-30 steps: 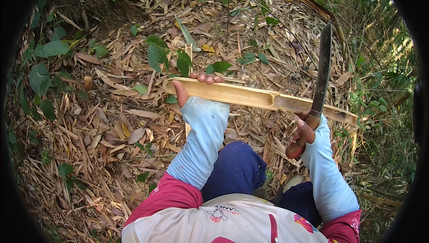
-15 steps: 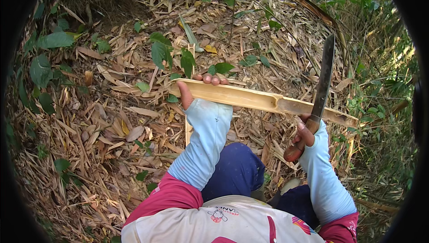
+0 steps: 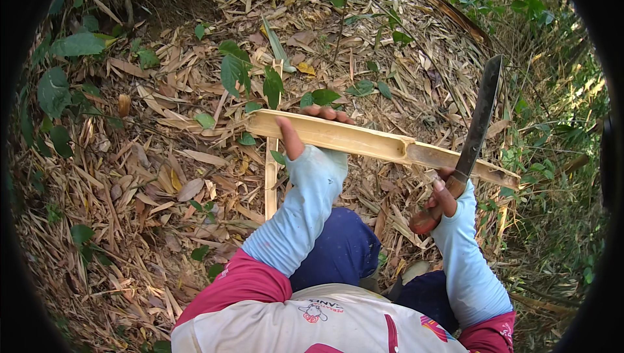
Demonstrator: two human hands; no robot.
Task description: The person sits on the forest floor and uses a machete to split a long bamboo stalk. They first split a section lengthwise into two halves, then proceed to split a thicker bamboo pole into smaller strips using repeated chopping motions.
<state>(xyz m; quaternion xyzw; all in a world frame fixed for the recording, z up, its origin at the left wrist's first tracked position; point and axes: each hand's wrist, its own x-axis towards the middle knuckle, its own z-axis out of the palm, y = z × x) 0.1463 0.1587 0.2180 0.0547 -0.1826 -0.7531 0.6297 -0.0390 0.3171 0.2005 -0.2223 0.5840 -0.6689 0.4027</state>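
Bamboo (image 3: 364, 140) lies crosswise, left hand (image 3: 311, 133) clamping it, right hand (image 3: 443, 198) gripping machete (image 3: 480, 118).

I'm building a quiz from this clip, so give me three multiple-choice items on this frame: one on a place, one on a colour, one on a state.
1. Where does the knife blade meet the bamboo?
A. near its right end
B. at its left end
C. nowhere

2. What colour are the sleeve covers on the forearms?
A. black
B. light blue
C. yellow

3. How is the bamboo held?
A. lying loose on the ground
B. standing upright
C. gripped crosswise off the ground by the left hand

Answers: 1 A, the blade crosses it just above the right hand. 2 B, both forearms show pale blue. 3 C, thumb and fingers wrap it above the leaf litter.
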